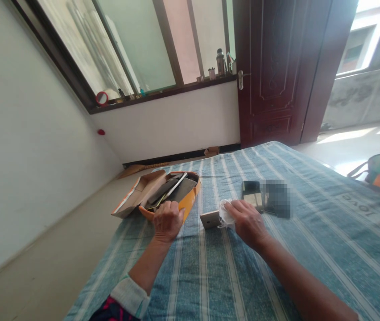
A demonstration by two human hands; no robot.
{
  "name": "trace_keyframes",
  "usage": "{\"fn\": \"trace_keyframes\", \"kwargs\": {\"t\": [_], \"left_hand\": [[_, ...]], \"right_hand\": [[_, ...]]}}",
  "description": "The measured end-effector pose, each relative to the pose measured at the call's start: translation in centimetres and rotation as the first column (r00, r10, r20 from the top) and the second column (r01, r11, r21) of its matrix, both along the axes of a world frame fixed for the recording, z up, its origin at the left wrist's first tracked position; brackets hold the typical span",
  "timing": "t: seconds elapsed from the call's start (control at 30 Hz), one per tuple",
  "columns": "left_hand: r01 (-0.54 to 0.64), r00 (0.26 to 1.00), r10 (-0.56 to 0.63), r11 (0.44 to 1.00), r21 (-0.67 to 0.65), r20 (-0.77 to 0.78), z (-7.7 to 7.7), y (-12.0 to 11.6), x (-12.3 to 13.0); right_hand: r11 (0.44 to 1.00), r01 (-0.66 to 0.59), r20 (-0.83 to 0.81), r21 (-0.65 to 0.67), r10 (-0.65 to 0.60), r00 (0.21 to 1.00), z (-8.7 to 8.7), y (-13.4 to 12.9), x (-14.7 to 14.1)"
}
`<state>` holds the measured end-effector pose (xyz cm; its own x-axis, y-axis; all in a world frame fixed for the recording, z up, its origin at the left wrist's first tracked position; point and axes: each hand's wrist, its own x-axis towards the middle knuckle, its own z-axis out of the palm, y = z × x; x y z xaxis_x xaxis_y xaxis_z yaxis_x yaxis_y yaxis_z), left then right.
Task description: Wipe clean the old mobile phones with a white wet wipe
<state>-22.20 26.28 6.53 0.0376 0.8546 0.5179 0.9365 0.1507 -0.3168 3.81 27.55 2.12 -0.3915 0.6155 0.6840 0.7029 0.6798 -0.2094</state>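
Toward the right edge of the bed (303, 249) we read "LOVE" on its striped sheet (216, 263). Our right grip (246, 219) pinches a crumpled white tissue (225, 211) against the right end of a gold smartphone (210, 220), which juts left of the grip, its long axis sideways. At the bed's left edge, our left grip (167, 220) touches an orange box (190, 203); whether it clasps, we cannot tell.

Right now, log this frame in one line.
left hand: on orange box rim | right hand: holding white cloth against phone | surface: striped bedding
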Motion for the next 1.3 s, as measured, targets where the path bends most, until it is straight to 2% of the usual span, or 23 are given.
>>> {"fn": "trace_keyframes", "kwargs": {"t": [0.1,0.17,0.23,0.27,0.3,0.37,0.43,0.53,0.6,0.7,0.77,0.8,0.87,0.9,0.93,1.07,1.17,1.3], "left_hand": [[-0.007,1.0,0.007,1.0,0.015,0.01,0.2,-0.2,1.0],[0.031,0.999,-0.033,0.997,0.064,0.032,0.3,-0.8,1.8],[0.191,0.974,-0.208,0.966,0.174,0.085,0.2,-1.4,2.8],[0.299,0.937,-0.327,0.933,0.201,0.124,0.1,-1.6,3.3],[0.403,0.88,-0.439,0.892,0.202,0.181,0.0,-1.8,3.9],[0.538,0.76,-0.553,0.83,0.147,0.341,-0.4,-1.8,5.0],[0.584,0.675,-0.533,0.808,0.071,0.51,-0.5,-1.7,6.0],[0.587,0.583,-0.42,0.81,-0.002,0.695,-0.1,-1.7,6.8],[0.588,0.493,-0.349,0.809,-0.01,0.797,0.6,-1.7,6.9],[0.577,0.309,-0.206,0.817,-0.011,0.928,1.8,-1.1,6.3],[0.562,0.24,-0.142,0.827,-0.018,0.96,2.7,-0.1,6.1],[0.558,0.252,-0.113,0.828,-0.049,0.961,3.1,0.6,6.2],[0.57,0.337,-0.044,0.804,-0.167,0.94,3.9,2.5,6.7],[0.596,0.404,0.01,0.756,-0.271,0.915,4.1,3.5,7.1],[0.62,0.472,0.071,0.682,-0.388,0.879,4.3,4.5,7.7],[0.658,0.573,0.108,0.53,-0.535,0.812,3.8,8.5,10.7],[0.659,0.645,0.031,0.483,-0.576,0.764,2.5,10.4,13.2],[0.696,0.675,-0.169,0.467,-0.545,0.718,0.8,11.0,16.2]], "right_hand": [[1.0,-0.006,-0.008,0.007,0.006,1.0,0.0,0.1,-0.1],[1.0,-0.005,-0.009,0.011,0.005,1.0,-0.1,0.1,-0.1],[1.0,0.002,-0.005,0.012,-0.002,1.0,-0.1,0.2,-0.1],[1.0,0.007,-0.001,0.011,-0.007,1.0,-0.2,0.2,-0.1],[1.0,0.01,0.004,0.011,-0.01,1.0,-0.2,0.2,-0.1],[1.0,0.017,0.009,0.01,-0.017,1.0,-0.2,0.2,-0.1],[1.0,0.018,0.015,0.004,-0.018,1.0,-0.1,0.1,-0.1],[0.999,0.02,0.032,-0.027,-0.019,0.999,0.4,0.0,-0.1],[0.998,0.018,0.047,-0.055,-0.015,0.999,0.8,-0.1,0.1],[0.995,-0.007,0.086,-0.098,0.015,0.996,1.5,0.0,0.5],[0.992,-0.033,0.125,-0.123,0.048,0.991,2.0,0.1,0.9],[0.99,-0.045,0.147,-0.136,0.065,0.987,2.2,0.1,1.1],[0.986,-0.071,0.189,-0.154,0.1,0.977,2.6,0.1,1.3],[0.984,-0.082,0.208,-0.156,0.114,0.971,2.7,0.0,1.4],[0.984,-0.093,0.225,-0.151,0.126,0.966,2.8,-0.2,1.6],[0.988,-0.106,0.235,-0.108,0.129,0.963,2.6,-1.5,2.5],[0.989,-0.104,0.184,-0.104,0.122,0.975,2.2,-2.8,4.0],[0.986,-0.138,0.114,-0.097,0.148,0.982,1.9,-4.2,5.9]]}}
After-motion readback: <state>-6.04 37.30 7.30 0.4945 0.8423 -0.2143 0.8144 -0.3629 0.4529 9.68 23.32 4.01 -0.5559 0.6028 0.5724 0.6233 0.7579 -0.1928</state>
